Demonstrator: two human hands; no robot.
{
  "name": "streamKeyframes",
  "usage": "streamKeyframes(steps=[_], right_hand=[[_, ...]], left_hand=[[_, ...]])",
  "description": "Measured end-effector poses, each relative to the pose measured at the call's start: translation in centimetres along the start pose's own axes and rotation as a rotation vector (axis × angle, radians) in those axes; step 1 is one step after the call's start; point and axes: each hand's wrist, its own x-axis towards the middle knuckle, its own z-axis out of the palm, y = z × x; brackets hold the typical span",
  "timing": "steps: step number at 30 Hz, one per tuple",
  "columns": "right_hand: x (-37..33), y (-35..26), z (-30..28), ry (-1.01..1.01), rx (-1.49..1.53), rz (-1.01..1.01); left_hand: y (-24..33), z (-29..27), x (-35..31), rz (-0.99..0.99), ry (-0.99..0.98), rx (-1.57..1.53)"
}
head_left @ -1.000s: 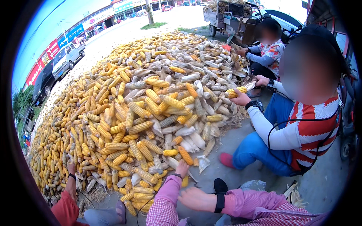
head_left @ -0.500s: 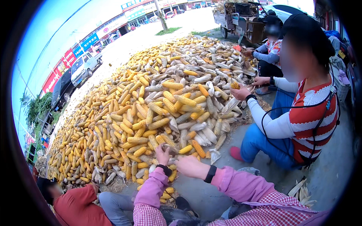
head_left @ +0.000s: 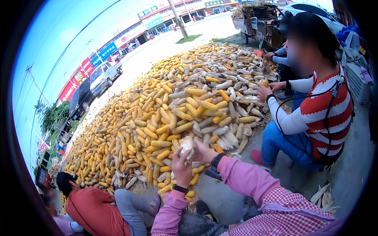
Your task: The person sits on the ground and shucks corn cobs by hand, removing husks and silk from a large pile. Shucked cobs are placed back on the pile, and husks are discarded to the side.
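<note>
An ear of corn in its pale, dry husk (head_left: 187, 147) stands nearly upright between my hands, just above the near edge of a large corn pile (head_left: 145, 129). My left hand (head_left: 181, 170) is closed around its lower part from the left. From the right, my right hand (head_left: 204, 152) reaches the husk with bent fingers pressed against its side; the fingertips are partly hidden. Bare yellow ears lie close behind both hands, with husked whitish ears (head_left: 226, 141) to their right.
At right a seated person (head_left: 315, 114) in a red-and-white top holds a corn ear (head_left: 265, 83). Another sits beyond. A person in a red shirt (head_left: 96, 210) sits at lower left. Loose husks (head_left: 325, 198) lie at lower right. A cargo tricycle (head_left: 258, 25) stands behind the pile.
Both hands have risen from the pile's near edge. The husked ear now stands upright between them, and my right hand has moved up beside it. The view has shifted left.
</note>
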Motion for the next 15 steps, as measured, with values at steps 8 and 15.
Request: streamKeyframes(steps=[8, 15], right_hand=[[0.0, -1.3, -3.2, 0.254, 0.182, -0.198], [1.4, -1.8, -2.5, 0.336, -0.459, -0.483]], left_hand=[[-2.3, 1.0, -2.1, 0.149, -0.215, 0.247], [-9.1, 2.8, -1.7, -0.537, -0.149, -0.366]])
